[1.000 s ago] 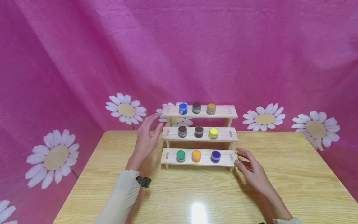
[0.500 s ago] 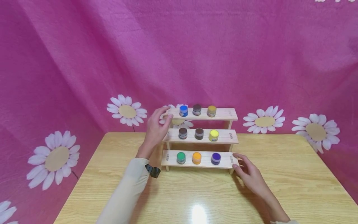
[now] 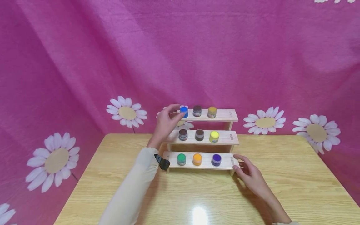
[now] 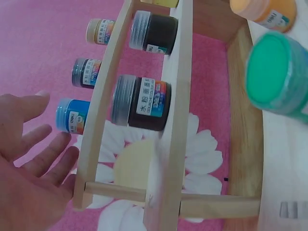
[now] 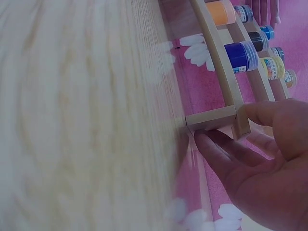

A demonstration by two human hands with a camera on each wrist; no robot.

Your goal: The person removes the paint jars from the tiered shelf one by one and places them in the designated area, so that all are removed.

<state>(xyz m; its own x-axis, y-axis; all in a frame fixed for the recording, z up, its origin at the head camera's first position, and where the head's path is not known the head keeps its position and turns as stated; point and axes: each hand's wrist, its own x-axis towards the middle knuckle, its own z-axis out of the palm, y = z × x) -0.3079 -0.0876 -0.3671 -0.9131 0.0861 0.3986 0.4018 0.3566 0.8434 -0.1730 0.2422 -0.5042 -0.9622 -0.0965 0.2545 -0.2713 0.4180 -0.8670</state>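
Blue jar point(image 4: 73, 116): leftmost of three on the top shelf point(image 3: 229, 114) of a wooden stand point(image 3: 226, 136). Left hand point(image 3: 165, 123) at it, fingers loose, contact unclear. Right hand point(image 3: 252, 178): fingers pinch the stand's lower right end. Table point(image 3: 197, 192) beneath; pink daisy-printed cloth point(image 3: 197, 59) behind.

- Left sleeve point(image 3: 131, 189): one, long, plain cream cloth, lightly creased; head view, seven o'clock.
- Strap point(image 3: 158, 158): one, black, at the left cuff's four o'clock edge, with a small blocky black piece point(image 3: 165, 164).
- Right sleeve point(image 3: 287, 223): one, pale, edge only, between four and five o'clock.
- Left hand point(image 3: 167, 122), right hand point(image 3: 251, 176): bare.
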